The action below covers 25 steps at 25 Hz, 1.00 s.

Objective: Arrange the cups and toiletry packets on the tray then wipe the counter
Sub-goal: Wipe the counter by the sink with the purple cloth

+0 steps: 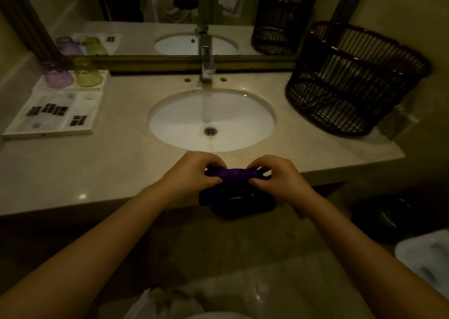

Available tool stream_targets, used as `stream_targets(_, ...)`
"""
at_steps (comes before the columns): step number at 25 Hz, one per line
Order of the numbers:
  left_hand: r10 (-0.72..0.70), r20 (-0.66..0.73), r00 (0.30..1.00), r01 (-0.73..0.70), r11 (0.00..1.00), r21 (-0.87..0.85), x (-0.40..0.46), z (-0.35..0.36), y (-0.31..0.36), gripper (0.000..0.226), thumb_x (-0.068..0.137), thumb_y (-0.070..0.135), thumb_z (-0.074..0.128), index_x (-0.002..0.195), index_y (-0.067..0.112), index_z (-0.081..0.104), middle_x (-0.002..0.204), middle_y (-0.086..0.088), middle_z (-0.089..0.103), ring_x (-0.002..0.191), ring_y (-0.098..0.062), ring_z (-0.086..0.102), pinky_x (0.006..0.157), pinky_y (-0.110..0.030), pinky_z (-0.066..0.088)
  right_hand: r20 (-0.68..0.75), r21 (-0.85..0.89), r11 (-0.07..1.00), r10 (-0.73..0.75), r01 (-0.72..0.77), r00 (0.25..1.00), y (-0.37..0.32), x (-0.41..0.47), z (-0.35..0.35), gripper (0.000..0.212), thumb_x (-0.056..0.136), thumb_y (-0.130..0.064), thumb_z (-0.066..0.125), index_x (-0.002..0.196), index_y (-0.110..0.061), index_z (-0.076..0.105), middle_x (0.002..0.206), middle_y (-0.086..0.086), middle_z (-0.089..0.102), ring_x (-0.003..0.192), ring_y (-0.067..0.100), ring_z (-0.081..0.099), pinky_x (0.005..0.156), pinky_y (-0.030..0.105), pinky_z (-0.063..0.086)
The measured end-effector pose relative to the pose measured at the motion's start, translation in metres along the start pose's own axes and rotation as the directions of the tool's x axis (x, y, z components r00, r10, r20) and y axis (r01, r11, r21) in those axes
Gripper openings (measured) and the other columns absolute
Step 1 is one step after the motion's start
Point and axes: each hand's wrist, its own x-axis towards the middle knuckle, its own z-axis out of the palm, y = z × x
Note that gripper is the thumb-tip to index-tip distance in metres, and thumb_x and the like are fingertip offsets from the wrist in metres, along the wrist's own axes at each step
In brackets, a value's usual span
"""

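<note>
While 2 cups, 1 purple [58,77] and 1 yellow-green [88,75], stand at the tray's [48,131] far end with toiletry packets [49,109] nearer, both hands' grip is clamped on a purple cloth [234,174] over the surface's [97,163] front edge: left hand [194,170], right hand [277,175].

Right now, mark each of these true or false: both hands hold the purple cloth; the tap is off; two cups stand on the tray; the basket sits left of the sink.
1. Both hands hold the purple cloth. True: left hand and right hand grip its ends.
2. The tap is off. False: water streams into the sink.
3. Two cups stand on the tray. True: purple cup, yellow-green cup.
4. The basket sits left of the sink. False: it is right.
</note>
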Motion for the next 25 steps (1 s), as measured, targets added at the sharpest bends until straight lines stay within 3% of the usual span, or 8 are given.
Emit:
stream_targets(4, 0.052, 0.046, 0.998, -0.054, 0.998, 0.025, 0.043, 0.029, 0.048, 0.024, 0.077, 0.011, 0.069, 0.099, 0.021, 0.069, 0.09, 0.008, 0.067, 0.086, -0.003, 0.061, 0.077, -0.015, 0.049, -0.04, -0.043, 0.998, 0.034, -0.036, 0.999, 0.036, -0.016, -0.052, 0.02, 0.076, -0.017, 0.068, 0.095, -0.022, 0.066, 0.095, -0.007, 0.062, 0.089, 0.011, 0.058, 0.077, 0.036, 0.056)
stream_targets(10, 0.15, 0.122, 0.981, -0.162, 0.983, 0.091, 0.118, 0.049, 0.09, 0.025, 0.077, 0.013, 0.069, 0.101, 0.019, 0.068, 0.091, 0.007, 0.066, 0.086, -0.005, 0.061, 0.073, -0.012, 0.047, -0.137, -0.051, 0.992, 0.108, -0.115, 0.985, 0.084, -0.012, -0.105, 0.018, 0.076, -0.019, 0.068, 0.094, -0.023, 0.066, 0.097, -0.005, 0.064, 0.087, 0.012, 0.06, 0.077, 0.039, 0.057)
stream_targets(20, 0.255, 0.218, 0.942, -0.279, 0.956, 0.091, 0.268, 0.053, 0.104, 0.024, 0.078, 0.013, 0.067, 0.1, 0.022, 0.068, 0.089, 0.01, 0.065, 0.083, -0.004, 0.06, 0.074, -0.016, 0.049, -0.231, -0.097, 0.957, 0.247, -0.275, 0.941, 0.15, 0.069, -0.168, 0.017, 0.076, -0.022, 0.068, 0.093, -0.024, 0.067, 0.092, -0.006, 0.064, 0.087, 0.014, 0.059, 0.077, 0.041, 0.055)
stream_targets(25, 0.239, 0.289, 0.927, -0.278, 0.955, 0.101, 0.328, 0.063, 0.091, 0.023, 0.078, 0.014, 0.067, 0.097, 0.026, 0.068, 0.086, 0.014, 0.064, 0.077, 0.005, 0.057, 0.064, -0.007, 0.044, -0.221, -0.107, 0.933, 0.315, -0.344, 0.923, 0.178, 0.106, -0.176, 0.017, 0.076, -0.022, 0.067, 0.093, -0.024, 0.067, 0.091, -0.005, 0.064, 0.087, 0.014, 0.059, 0.074, 0.038, 0.053)
